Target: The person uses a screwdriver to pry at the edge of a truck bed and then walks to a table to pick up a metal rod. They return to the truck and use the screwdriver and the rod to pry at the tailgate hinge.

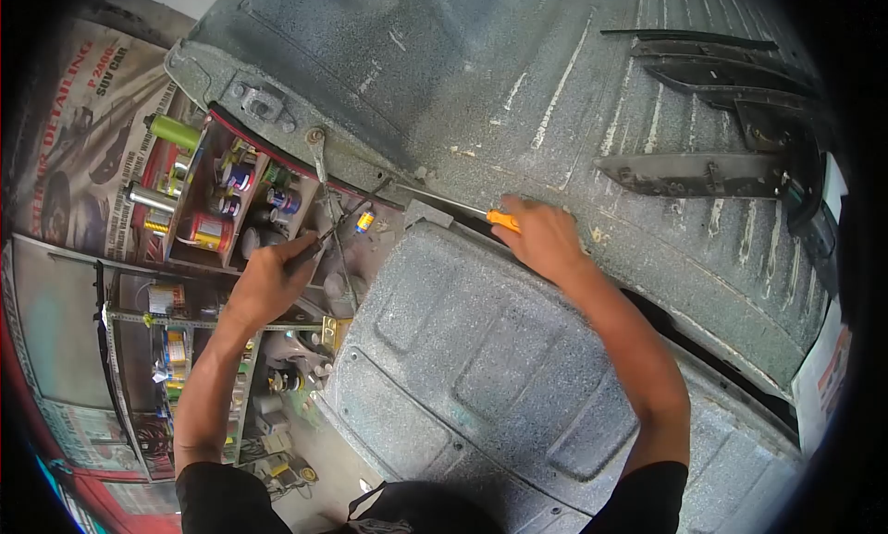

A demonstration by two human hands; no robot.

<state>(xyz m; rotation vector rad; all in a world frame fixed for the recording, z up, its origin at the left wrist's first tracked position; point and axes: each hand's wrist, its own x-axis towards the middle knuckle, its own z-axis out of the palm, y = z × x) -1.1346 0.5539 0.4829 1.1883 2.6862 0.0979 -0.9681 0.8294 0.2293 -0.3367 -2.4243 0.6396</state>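
My right hand (548,238) is closed around the orange-yellow handle of a screwdriver (502,220). Its thin shaft points left toward the gap at the corner between the speckled grey truck bed (518,81) and the lowered tailgate (481,349). On the left, my left hand (268,280) grips a slim dark tool (344,221), whose kind I cannot make out. This tool slants up and right, its far end close to the screwdriver's tip. Near both tips hangs a metal tailgate strap (317,155), bolted to the bed's side.
Several dark trim pieces (712,173) lie on the bed at right. Left of the truck stand a wooden shelf (199,201) with cans and a lower metal rack (176,317). A printed banner (83,146) is behind them. Tools lie on the floor (310,460) below.
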